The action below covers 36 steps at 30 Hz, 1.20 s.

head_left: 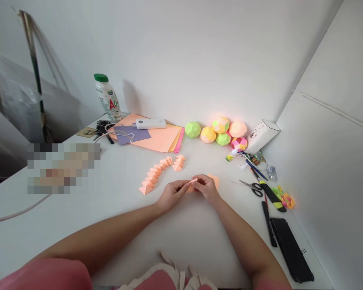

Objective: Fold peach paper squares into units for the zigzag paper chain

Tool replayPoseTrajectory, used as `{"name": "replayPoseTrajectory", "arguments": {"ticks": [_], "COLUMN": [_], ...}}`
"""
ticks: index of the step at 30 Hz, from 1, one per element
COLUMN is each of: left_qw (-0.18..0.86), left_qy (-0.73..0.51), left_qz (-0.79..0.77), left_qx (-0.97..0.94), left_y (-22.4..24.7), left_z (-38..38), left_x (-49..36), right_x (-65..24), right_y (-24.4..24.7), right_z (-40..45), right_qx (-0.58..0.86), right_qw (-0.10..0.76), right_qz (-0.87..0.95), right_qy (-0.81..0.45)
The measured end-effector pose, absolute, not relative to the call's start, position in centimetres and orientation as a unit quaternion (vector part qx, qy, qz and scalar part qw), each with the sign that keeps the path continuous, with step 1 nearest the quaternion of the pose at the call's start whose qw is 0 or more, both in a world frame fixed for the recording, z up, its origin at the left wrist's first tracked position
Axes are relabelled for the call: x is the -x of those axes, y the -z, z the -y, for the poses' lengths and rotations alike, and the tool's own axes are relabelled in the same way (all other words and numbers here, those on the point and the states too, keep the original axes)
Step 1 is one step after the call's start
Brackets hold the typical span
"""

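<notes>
Between my two hands is a small piece of folded orange paper (191, 187), pinched at its edges. My left hand (173, 195) grips its left side with thumb and fingers pressed together. On the other side, my right hand (208, 188) is closed on the same paper, and the fingers hide part of it. Behind my right hand an orange paper sheet (214, 181) lies on the white table (124, 229). To the left of my hands, a curved row of folded orange paper units (153, 175) sits on the table, with a shorter stack of units (178, 162) beside it.
Faceted paper balls (208, 135) stand along the wall. Coloured paper sheets (160, 139) lie under a white power bank (151, 123), near a white bottle (108, 98). On the right are scissors (255, 188), a utility knife (272, 195) and a black phone (293, 249). A cable crosses the left.
</notes>
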<state>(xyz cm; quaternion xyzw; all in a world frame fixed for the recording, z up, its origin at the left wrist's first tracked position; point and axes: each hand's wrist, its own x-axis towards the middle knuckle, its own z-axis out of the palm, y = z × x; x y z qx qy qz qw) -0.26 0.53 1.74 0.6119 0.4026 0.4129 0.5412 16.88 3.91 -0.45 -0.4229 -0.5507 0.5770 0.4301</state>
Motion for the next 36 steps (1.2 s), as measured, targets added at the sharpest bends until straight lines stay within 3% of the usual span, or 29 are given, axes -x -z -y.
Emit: {"name": "replayPoseTrajectory", "arguments": {"ticks": [36], "left_qw": [0.546], "left_qy": [-0.375], "left_qz": [-0.425], "left_qx": [-0.617], "left_y": [-0.91], "left_z": [-0.57], "left_x": [0.48], "right_x": [-17.10], "right_y": [0.00], "right_z": [-4.24], "right_qx": [0.407], "right_qw": [0.431], "right_qz": [0.536], "right_qy": [-0.602]}}
